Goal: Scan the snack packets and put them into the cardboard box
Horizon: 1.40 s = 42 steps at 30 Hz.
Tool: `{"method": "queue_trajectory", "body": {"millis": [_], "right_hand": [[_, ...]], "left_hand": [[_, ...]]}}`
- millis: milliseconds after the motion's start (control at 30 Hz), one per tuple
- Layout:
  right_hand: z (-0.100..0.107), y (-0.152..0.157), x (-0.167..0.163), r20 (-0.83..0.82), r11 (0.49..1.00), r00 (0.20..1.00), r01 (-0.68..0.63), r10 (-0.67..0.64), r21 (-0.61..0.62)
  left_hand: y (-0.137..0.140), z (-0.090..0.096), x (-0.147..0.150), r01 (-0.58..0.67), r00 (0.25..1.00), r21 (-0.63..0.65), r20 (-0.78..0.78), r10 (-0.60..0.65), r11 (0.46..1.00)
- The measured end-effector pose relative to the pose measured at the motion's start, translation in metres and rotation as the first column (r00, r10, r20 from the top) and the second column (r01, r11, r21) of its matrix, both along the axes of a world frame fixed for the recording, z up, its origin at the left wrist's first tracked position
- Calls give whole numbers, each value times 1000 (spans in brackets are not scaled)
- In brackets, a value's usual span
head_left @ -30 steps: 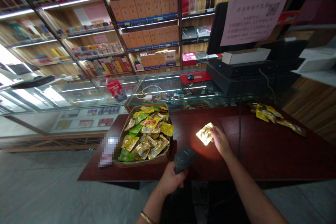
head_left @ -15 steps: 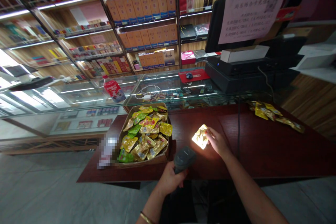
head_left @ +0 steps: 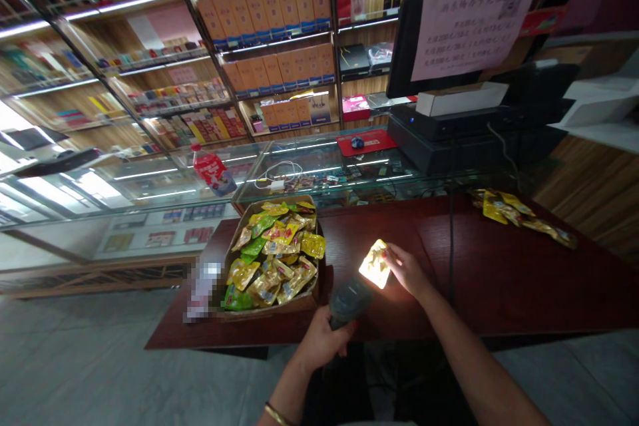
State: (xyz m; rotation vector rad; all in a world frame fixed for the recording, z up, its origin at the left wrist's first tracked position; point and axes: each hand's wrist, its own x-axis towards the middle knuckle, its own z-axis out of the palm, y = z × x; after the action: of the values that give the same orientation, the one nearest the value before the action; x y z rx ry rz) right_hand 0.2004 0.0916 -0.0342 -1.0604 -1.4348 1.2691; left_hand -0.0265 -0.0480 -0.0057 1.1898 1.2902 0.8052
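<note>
My left hand (head_left: 321,339) is wrapped round the handle of a dark barcode scanner (head_left: 349,301), its head tilted up and toward the right. In my right hand (head_left: 405,269) a small shiny snack packet (head_left: 376,264) is pinched at its right edge, above the table. Bright light from the scanner's side falls on the packet and washes out its print. Left of the scanner stands an open cardboard box (head_left: 319,283) full of gold, yellow and green snack packets (head_left: 277,256).
Several gold packets (head_left: 519,213) lie at the right on the dark red table (head_left: 499,279). Behind are a glass counter (head_left: 309,163) with a drink bottle (head_left: 212,170), a mouse (head_left: 357,142) and a monitor bearing a pink notice (head_left: 469,26). A black cable (head_left: 452,239) crosses the table.
The packet in my right hand has shifted slightly left and toward the scanner, its tilt a little changed. My left hand keeps the scanner nearly in place. The view has shifted slightly.
</note>
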Motion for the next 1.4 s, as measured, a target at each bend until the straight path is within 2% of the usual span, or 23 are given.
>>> {"method": "queue_trajectory", "body": {"millis": [133, 233, 433, 533, 700, 967, 1200, 1400], "right_hand": [[-1, -1, -1, 15, 999, 1000, -26, 26, 20], [-4, 1, -1, 53, 999, 999, 0, -3, 54], [-9, 7, 4, 88, 981, 980, 169, -177, 92], [-6, 9, 7, 84, 961, 962, 248, -259, 119], [1, 7, 7, 81, 965, 962, 259, -262, 49], [0, 9, 7, 70, 955, 953, 290, -294, 65], [-2, 11, 10, 107, 944, 938, 331, -330, 15], [-4, 10, 7, 46, 958, 957, 286, -287, 21]], "left_hand": [[0, 2, 0, 3, 1000, -6, -9, -3, 1000], [0, 1, 0, -2, 1000, -2, 9, 2, 1000], [1, 2, 1, -48, 999, -6, 19, 49, 999], [1, -1, 1, -33, 999, 7, 36, 33, 999], [0, -7, -3, 14, 1000, 14, 1, -14, 1000], [-1, -4, -2, -1, 1000, 19, 7, 0, 1000], [-1, -5, -2, -2, 1000, 26, 17, 1, 1000], [0, 0, -1, -10, 1000, 28, 20, 9, 1000]]}}
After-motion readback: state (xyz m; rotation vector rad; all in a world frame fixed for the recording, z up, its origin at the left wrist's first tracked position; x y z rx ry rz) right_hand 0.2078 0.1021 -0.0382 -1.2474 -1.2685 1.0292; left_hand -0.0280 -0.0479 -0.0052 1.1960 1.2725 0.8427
